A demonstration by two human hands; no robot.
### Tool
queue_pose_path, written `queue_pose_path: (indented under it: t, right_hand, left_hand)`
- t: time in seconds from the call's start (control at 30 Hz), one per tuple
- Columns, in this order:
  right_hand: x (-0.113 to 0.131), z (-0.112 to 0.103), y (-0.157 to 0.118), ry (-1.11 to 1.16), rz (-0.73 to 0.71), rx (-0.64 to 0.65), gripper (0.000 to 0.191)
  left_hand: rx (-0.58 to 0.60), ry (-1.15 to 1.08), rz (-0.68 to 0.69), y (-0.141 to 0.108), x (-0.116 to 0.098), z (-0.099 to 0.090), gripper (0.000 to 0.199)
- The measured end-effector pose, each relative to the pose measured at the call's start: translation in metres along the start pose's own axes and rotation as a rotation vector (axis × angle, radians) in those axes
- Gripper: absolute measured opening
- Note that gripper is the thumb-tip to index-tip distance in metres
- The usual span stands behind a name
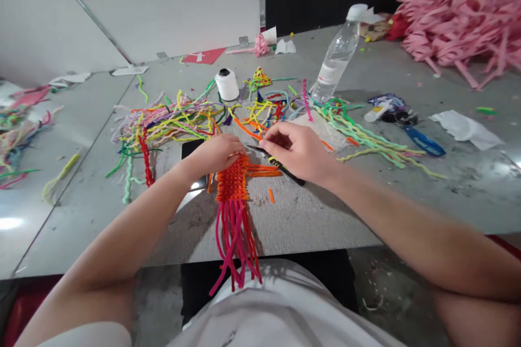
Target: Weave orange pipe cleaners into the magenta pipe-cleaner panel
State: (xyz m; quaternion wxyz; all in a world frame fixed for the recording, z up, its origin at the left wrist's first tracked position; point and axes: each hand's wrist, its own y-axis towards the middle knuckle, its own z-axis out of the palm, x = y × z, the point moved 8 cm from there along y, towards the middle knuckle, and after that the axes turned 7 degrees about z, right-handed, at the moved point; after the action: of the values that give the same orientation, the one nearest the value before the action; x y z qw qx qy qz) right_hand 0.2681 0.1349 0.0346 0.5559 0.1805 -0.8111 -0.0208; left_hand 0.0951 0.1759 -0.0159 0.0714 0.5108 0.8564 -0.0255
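A woven strip of orange and red yarn (233, 181) lies in front of me, with long pink and red ends hanging over the table's near edge. My left hand (215, 154) is closed on its top edge, fingertips pressed together. Orange strands (264, 170) stick out from its right side. My right hand (299, 149) pinches an orange yarn strand (246, 129) between thumb and forefinger, just right of the left hand. Under the right hand lies a black pointed tool with yellow marks (293, 174); its kind is partly hidden. A dark phone (191, 147) shows behind my left wrist.
Loose coloured yarn (171, 116) is heaped behind my hands, with green strands (366, 135) to the right. A white thread spool (227, 85) and a plastic bottle (336, 57) stand farther back. Keys with a blue strap (423, 140) and pink ribbon loops (459, 16) lie right.
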Motion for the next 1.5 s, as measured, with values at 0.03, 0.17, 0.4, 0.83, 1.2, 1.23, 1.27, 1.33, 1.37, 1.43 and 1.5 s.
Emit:
queue_pose_path:
  t: [0.03, 0.17, 0.4, 0.83, 1.2, 1.23, 1.27, 1.33, 1.37, 1.43, 1.5]
  right_hand:
    - [0.002, -0.004, 0.003, -0.002, -0.036, 0.007, 0.019]
    - [0.007, -0.018, 0.011, -0.035, -0.131, 0.001, 0.014]
    - [0.0, 0.001, -0.01, -0.124, -0.198, 0.192, 0.008]
    - [-0.009, 0.076, -0.054, -0.057, -0.108, 0.367, 0.009]
    - [-0.011, 0.091, -0.053, 0.122, -0.023, 0.176, 0.014]
    - [-0.012, 0.09, -0.053, 0.119, -0.046, 0.17, 0.015]
    - [-0.014, 0.089, -0.052, 0.112, -0.065, 0.163, 0.014]
    - [-0.016, 0.084, -0.049, 0.086, -0.09, 0.148, 0.014]
    - [-0.017, 0.081, -0.048, 0.073, -0.103, 0.137, 0.014]
    - [-0.017, 0.075, -0.046, 0.049, -0.14, 0.11, 0.014]
    - [-0.015, 0.071, -0.046, 0.025, -0.176, 0.092, 0.014]
  left_hand:
    - [-0.02, -0.016, -0.01, 0.003, -0.001, -0.001, 0.026]
    - [-0.136, -0.147, -0.051, 0.025, -0.015, -0.005, 0.023]
    - [-0.416, -0.355, -0.091, 0.002, -0.028, -0.025, 0.018]
    - [-0.012, -0.226, -0.212, -0.117, -0.071, 0.017, 0.019]
    - [0.119, -0.173, -0.091, -0.094, -0.052, 0.014, 0.016]
    - [0.117, -0.178, -0.082, -0.094, -0.053, 0.015, 0.017]
    - [0.114, -0.183, -0.072, -0.095, -0.055, 0.016, 0.017]
    - [0.093, -0.193, -0.054, -0.097, -0.058, 0.017, 0.016]
    - [0.075, -0.202, -0.046, -0.098, -0.061, 0.017, 0.013]
    - [0.041, -0.237, -0.019, -0.1, -0.068, 0.017, 0.006]
    - [0.018, -0.275, 0.017, -0.102, -0.075, 0.018, 0.02]
